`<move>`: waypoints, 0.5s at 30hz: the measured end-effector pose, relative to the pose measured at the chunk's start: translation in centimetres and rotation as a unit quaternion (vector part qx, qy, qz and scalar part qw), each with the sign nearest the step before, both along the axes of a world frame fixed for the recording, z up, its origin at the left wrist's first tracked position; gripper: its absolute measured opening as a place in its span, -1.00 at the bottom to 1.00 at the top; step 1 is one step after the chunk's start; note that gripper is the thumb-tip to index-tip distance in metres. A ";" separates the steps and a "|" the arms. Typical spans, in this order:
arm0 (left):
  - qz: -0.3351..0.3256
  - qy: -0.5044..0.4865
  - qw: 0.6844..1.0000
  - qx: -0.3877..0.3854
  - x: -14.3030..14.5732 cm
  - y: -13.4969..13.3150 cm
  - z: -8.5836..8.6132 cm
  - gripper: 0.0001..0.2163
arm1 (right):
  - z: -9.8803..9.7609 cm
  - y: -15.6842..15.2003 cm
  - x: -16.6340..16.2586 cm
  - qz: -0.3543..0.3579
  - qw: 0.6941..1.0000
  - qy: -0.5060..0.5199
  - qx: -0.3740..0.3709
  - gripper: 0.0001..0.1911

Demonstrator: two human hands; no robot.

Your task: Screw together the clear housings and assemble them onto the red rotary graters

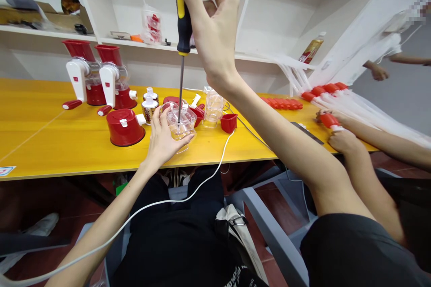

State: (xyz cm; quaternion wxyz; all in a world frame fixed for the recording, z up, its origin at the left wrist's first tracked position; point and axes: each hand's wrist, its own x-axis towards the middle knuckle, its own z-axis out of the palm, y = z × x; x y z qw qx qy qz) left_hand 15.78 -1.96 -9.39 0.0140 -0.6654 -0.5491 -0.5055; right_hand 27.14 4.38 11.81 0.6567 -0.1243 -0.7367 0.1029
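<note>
My right hand (215,22) is raised high, its fingers closed round the black and yellow handle of a screwdriver (185,22). The long shaft points straight down, and its tip reaches a clear plastic housing (184,122) on the yellow table. Around the left side of that housing my left hand (164,138) is curled, thumb along the front and fingers behind, gripping it. A red base (125,128) with a white clip stands to the left. Beside it are two metal grating drums (149,110) with white ends. Whether a screw sits under the tip is too small to tell.
Two assembled red and white rotary graters (112,78) stand at the back left. Another clear housing (213,110) and a red hopper (229,122) are to the right. A white cable (188,198) crosses my lap. A co-worker's hands (343,139) hold a red part at the right.
</note>
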 end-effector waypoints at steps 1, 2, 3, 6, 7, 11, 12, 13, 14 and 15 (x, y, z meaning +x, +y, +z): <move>0.000 0.001 1.000 -0.001 0.0 0.0 0.0 -0.03 | 0.0 -0.4 0.1 -0.003 1.000 -0.004 -0.004 -0.22; -0.001 0.002 1.000 -0.001 0.0 0.0 0.0 -0.03 | -0.1 -0.7 0.2 -0.005 1.000 -0.005 -0.008 -0.25; -0.001 0.003 1.000 -0.002 0.0 0.0 0.0 -0.03 | 0.0 -0.7 0.3 -0.005 1.000 -0.003 -0.009 -0.27; 0.000 0.006 1.000 -0.004 0.0 0.0 0.1 -0.03 | 0.1 -0.5 0.6 -0.004 1.000 0.018 0.007 -0.34; 0.000 0.007 1.000 -0.005 0.0 0.0 0.1 -0.04 | 0.0 -0.4 0.7 -0.001 1.000 0.024 0.012 -0.36; 0.000 0.007 1.000 -0.001 0.0 0.0 0.1 -0.04 | -0.3 -0.7 1.1 0.009 0.999 0.046 0.022 -0.45; 0.000 0.006 1.000 0.001 0.0 0.0 0.1 -0.05 | -0.3 -0.7 1.2 0.005 0.998 0.049 0.026 -0.45; -0.001 0.006 1.000 0.002 0.0 0.0 0.0 -0.05 | -0.3 -0.7 1.3 -0.002 0.998 0.047 0.030 -0.43; -0.002 0.006 1.000 0.003 -0.1 0.0 0.0 -0.05 | -0.3 -0.6 1.3 -0.010 0.999 0.042 0.029 -0.41; -0.003 0.006 1.000 0.003 -0.1 0.1 0.0 -0.05 | -0.2 -0.4 1.4 -0.019 0.999 0.037 0.024 -0.38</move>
